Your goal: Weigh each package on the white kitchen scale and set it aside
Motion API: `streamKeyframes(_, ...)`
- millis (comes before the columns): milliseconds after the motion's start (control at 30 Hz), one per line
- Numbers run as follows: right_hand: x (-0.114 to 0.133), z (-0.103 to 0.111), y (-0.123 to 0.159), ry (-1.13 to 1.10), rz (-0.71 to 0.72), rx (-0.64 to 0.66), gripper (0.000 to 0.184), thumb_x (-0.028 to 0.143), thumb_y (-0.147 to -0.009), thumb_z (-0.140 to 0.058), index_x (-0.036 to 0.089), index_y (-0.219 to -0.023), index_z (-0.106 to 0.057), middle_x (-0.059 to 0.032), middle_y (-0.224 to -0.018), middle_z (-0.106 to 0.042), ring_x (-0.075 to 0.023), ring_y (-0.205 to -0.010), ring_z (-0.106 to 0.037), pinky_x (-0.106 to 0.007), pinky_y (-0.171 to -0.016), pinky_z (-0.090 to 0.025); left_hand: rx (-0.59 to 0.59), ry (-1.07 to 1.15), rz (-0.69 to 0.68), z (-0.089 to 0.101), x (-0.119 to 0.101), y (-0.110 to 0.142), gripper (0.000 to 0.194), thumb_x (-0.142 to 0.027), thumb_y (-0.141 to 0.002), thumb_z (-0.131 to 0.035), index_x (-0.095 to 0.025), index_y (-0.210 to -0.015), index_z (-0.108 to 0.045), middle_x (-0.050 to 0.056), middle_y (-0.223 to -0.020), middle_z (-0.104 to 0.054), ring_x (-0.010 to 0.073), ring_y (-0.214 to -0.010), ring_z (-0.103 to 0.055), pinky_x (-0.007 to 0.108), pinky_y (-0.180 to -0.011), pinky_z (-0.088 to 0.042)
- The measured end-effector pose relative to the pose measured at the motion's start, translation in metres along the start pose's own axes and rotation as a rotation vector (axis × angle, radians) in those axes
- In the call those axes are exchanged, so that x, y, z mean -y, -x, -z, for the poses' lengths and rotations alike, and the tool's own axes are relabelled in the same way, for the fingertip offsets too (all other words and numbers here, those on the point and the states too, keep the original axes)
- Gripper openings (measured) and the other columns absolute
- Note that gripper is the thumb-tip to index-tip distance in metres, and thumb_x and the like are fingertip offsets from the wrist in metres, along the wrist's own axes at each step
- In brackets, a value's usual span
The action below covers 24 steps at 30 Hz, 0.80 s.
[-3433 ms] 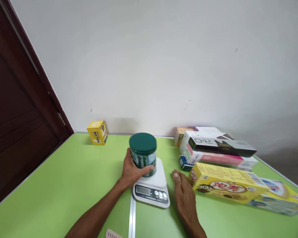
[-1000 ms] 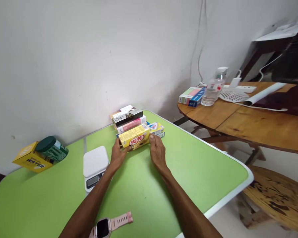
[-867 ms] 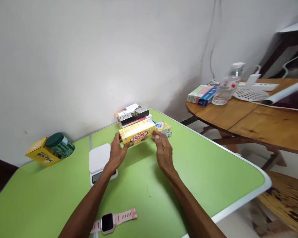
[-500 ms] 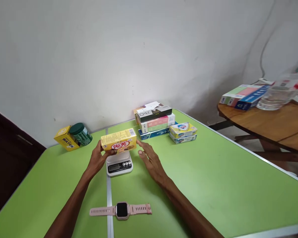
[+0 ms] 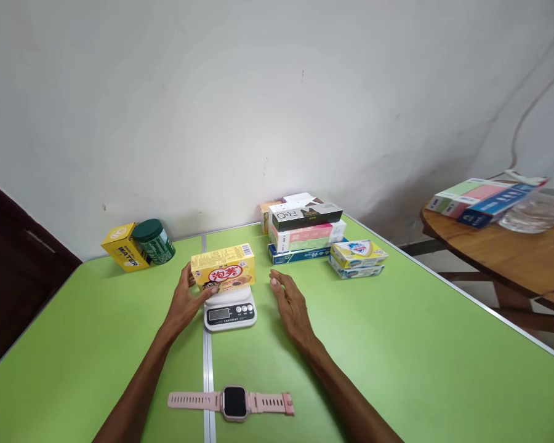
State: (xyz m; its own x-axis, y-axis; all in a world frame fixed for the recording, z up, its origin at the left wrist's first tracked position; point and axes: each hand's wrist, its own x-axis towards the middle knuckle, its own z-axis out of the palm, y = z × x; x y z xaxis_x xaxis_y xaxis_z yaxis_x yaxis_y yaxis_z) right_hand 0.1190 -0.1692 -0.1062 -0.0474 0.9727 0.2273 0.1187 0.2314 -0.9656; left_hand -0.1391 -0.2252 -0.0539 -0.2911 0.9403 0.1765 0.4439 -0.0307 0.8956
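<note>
The yellow oblong cardboard box (image 5: 228, 269) is above the white flat plastic scale (image 5: 231, 315), its long axis running left to right; the left grip (image 5: 183, 303) is clamped on its left end, therefore nearer; the right grip (image 5: 293, 309) is open, apart from its right end; whether the box touches the scale, I cannot tell.
</note>
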Motion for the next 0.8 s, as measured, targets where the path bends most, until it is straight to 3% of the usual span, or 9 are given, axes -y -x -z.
streamKeyframes(100,-0.006,-0.001,-0.001,0.039,0.022,-0.006,0.060,0.066,-0.099,-0.048,0.019,-0.130,-0.068,-0.0164,-0.135,-0.068,-0.0312,-0.129,-0.061,-0.051,-0.111,-0.049,-0.068,-0.009,0.008,0.003,0.010,0.005,0.093,-0.053,-0.078,-0.084,-0.021,-0.155,-0.040,0.018,-0.155,-0.055,0.0323,-0.140,-0.057,0.051,-0.118,-0.042)
streamKeyframes(233,-0.008,-0.006,0.000,0.092,0.076,0.011,0.060,0.063,-0.102,-0.046,0.020,-0.138,-0.065,-0.0149,-0.144,-0.065,-0.0309,-0.138,-0.056,-0.055,-0.121,-0.040,-0.075,-0.032,-0.014,0.006,0.016,0.005,0.086,-0.052,-0.081,-0.079,-0.021,-0.154,-0.044,0.017,-0.149,-0.060,0.0314,-0.137,-0.059,0.048,-0.112,-0.046)
streamKeyframes(400,-0.002,-0.018,0.005,0.106,0.112,0.098,0.065,0.064,-0.102,-0.044,0.020,-0.148,-0.059,-0.0146,-0.152,-0.060,-0.0311,-0.143,-0.051,-0.055,-0.123,-0.039,-0.053,-0.108,-0.035,0.003,0.007,0.000,0.052,-0.047,-0.081,-0.076,-0.021,-0.125,-0.067,0.012,-0.127,-0.074,0.0298,-0.115,-0.068,0.041,-0.090,-0.052)
streamKeyframes(500,0.011,-0.030,0.010,0.118,0.134,0.104,0.066,0.064,-0.101,-0.046,0.022,-0.151,-0.056,-0.0137,-0.152,-0.059,-0.0326,-0.144,-0.051,-0.057,-0.122,-0.041,-0.048,-0.084,-0.049,0.010,0.003,-0.003,0.040,-0.044,-0.083,-0.073,-0.021,-0.116,-0.071,0.009,-0.119,-0.076,0.0270,-0.108,-0.069,0.037,-0.084,-0.050)
streamKeyframes(567,0.024,-0.042,0.012,0.121,0.164,0.121,0.064,0.062,-0.102,-0.047,0.025,-0.154,-0.052,-0.0122,-0.154,-0.058,-0.0324,-0.144,-0.051,-0.057,-0.122,-0.041,-0.073,-0.055,-0.066,0.027,0.006,-0.004,0.039,-0.043,-0.085,-0.072,-0.021,-0.117,-0.071,0.009,-0.121,-0.076,0.0263,-0.108,-0.069,0.036,-0.085,-0.050)
streamKeyframes(667,0.045,-0.076,0.015,0.109,0.220,0.215,0.064,0.060,-0.103,-0.049,0.026,-0.157,-0.048,-0.0121,-0.158,-0.053,-0.0316,-0.144,-0.052,-0.056,-0.122,-0.042,-0.110,0.002,-0.043,0.067,0.020,-0.001,0.046,-0.047,-0.086,-0.071,-0.020,-0.123,-0.069,0.011,-0.127,-0.075,0.0279,-0.110,-0.070,0.038,-0.091,-0.052)
streamKeyframes(800,0.056,-0.155,0.016,0.120,0.221,0.370,0.073,0.067,-0.100,-0.049,0.022,-0.158,-0.047,-0.0149,-0.161,-0.050,-0.0344,-0.151,-0.044,-0.059,-0.126,-0.035,-0.211,0.089,0.030,0.130,0.057,0.005,0.061,-0.056,-0.083,-0.072,-0.017,-0.129,-0.063,0.015,-0.131,-0.072,0.0315,-0.115,-0.071,0.043,-0.098,-0.054)
